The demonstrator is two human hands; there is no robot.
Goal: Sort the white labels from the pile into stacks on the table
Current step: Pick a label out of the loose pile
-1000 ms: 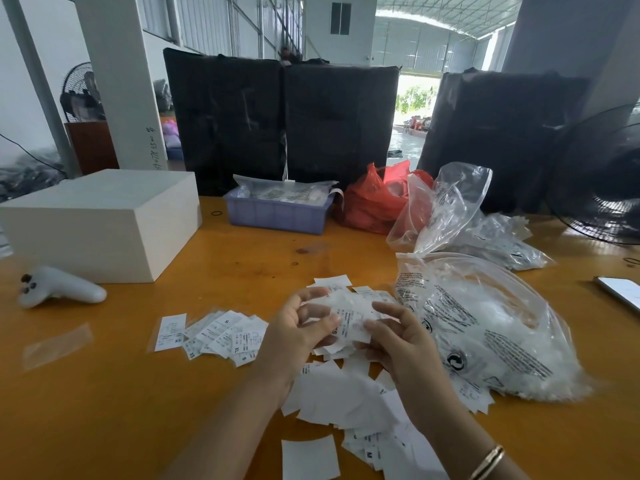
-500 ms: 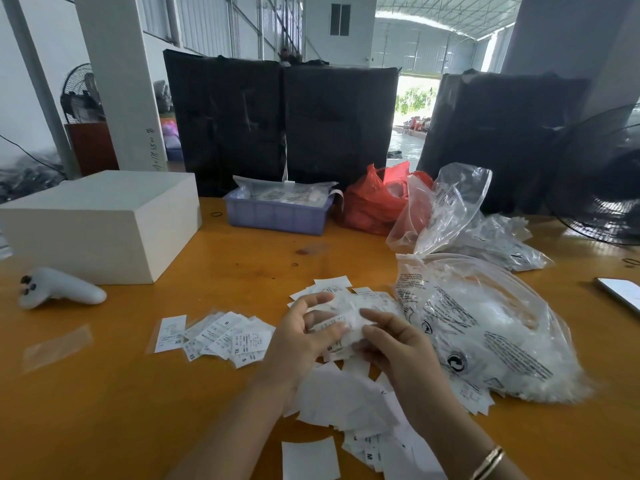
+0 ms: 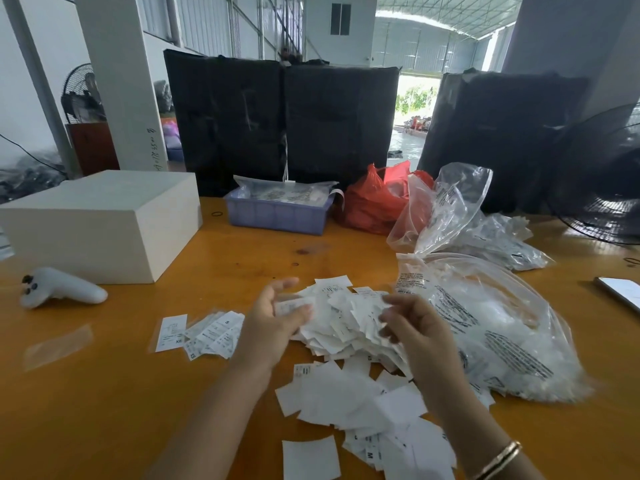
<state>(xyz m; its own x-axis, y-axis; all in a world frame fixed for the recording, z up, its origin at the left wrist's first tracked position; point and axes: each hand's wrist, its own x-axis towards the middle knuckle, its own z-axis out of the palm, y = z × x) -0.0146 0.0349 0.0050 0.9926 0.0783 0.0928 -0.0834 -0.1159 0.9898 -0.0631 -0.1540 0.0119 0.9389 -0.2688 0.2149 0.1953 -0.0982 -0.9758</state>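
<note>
Head view: a single label is pinched between the thumb and curled fingers of the left hand, held just above the table. The right hand is seen with fingers bent over the pile; whether a label is gripped there cannot be told, as the fingertips are blurred. The pile lies between the 2 hands, touching a clear bag on its right. A fanned stack of sorted labels lies left of the left hand, and loose labels are spread nearer the body.

Risk is judged to lie in the thin paper: 2 labels could be lifted as 1 and misfiled. The fanned stack could be scattered by a careless sleeve or a draught from the fan.
</note>
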